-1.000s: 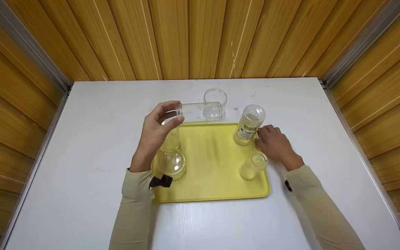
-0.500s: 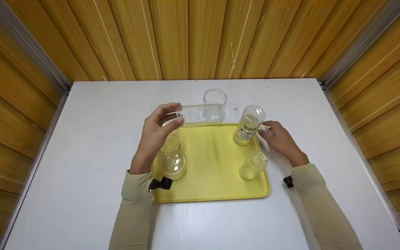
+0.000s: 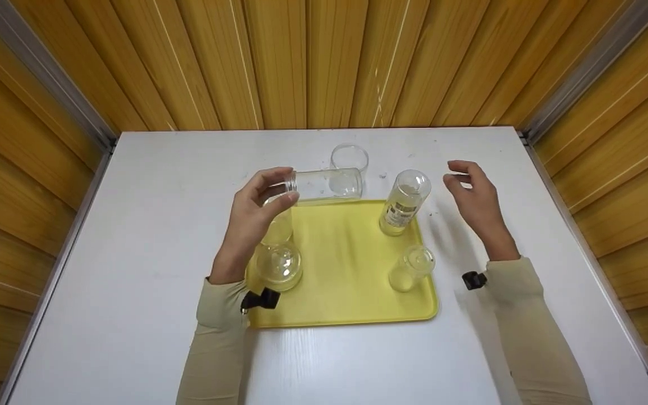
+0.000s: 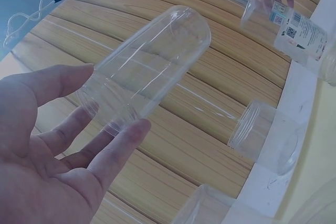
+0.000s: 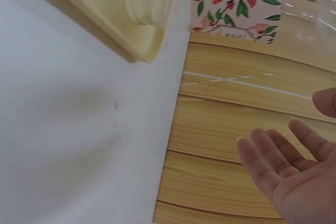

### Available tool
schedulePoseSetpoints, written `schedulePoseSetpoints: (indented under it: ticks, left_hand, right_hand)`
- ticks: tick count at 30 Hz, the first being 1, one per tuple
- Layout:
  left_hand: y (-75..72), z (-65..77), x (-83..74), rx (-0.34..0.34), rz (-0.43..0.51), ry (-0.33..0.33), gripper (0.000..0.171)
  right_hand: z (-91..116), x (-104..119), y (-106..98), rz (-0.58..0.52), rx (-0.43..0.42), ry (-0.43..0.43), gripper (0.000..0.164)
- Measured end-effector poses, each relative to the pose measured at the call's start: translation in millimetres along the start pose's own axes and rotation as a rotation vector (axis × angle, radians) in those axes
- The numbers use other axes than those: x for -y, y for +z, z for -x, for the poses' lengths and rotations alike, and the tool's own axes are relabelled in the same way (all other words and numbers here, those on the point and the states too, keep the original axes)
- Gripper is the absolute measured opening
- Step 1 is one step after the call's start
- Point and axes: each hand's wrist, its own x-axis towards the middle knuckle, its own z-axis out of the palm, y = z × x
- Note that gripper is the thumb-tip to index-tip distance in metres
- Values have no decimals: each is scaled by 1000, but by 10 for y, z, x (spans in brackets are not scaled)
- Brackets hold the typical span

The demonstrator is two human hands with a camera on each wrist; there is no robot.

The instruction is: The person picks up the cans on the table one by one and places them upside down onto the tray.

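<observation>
My left hand grips a clear plastic jar round its threaded neck, thumb on one side and fingers on the other. The jar lies sideways in the air over the far edge of a yellow tray. Nothing is in my right hand, raised to the right of the tray with fingers loosely bent. Nearest to it stands a tall clear jar with a printed label, neck down on the tray's far right corner. A smaller clear jar stands nearer on that side.
At the tray's left stand a round-topped clear jar and another clear jar, partly behind my left hand. One more clear jar is on the white table beyond the tray. Wood-patterned walls enclose the table's back and sides.
My right hand has moved from beside the labelled jar up and away to the right. The left hand and its jar have stayed nearly still.
</observation>
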Motion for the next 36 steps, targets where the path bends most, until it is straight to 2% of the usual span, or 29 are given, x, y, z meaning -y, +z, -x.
schedulePoseSetpoints:
  ticks: [9,15,17,20,26,36]
  left_hand:
    - [35,-9,-16,11,33,-1,44]
    - [53,1,-46,26,55,24,43]
    - [61,8,-61,27,63,25,43]
    - [68,18,-81,27,70,25,44]
    - [95,25,-104,35,80,22,44]
    - [117,45,-118,46,84,22,44]
  right_hand:
    - [118,361,39,-108,-118,-237,39]
    - [212,581,141,-220,-100,-402,36]
    - [250,640,178,-240,-78,-430,37]
    - [311,729,233,-307,-11,-425,38]
    - [417,883,336,-458,127,-335,43]
    - [482,988,552,-565,245,-310,52]
